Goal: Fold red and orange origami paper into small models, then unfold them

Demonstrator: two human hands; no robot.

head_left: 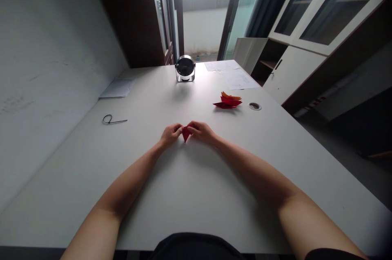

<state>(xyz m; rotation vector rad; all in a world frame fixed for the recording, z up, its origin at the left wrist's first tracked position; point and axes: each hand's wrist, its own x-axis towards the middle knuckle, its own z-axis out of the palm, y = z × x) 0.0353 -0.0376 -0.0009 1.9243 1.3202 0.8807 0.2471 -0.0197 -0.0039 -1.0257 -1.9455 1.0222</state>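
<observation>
A small folded red paper (185, 133) lies at the middle of the white table (196, 194), pointing down toward me. My left hand (170, 134) pinches its left side with fingers closed. My right hand (200, 131) pinches its right side, fingers also closed. Both hands rest on the tabletop and meet at the paper.
A pile of folded red and orange papers (228, 101) lies to the right, beside a cable hole (254, 106). A small round fan (185, 68) stands at the far edge. A black cable tie (112, 120) lies left. Paper sheets (118, 87) and more sheets (232, 72) lie further back.
</observation>
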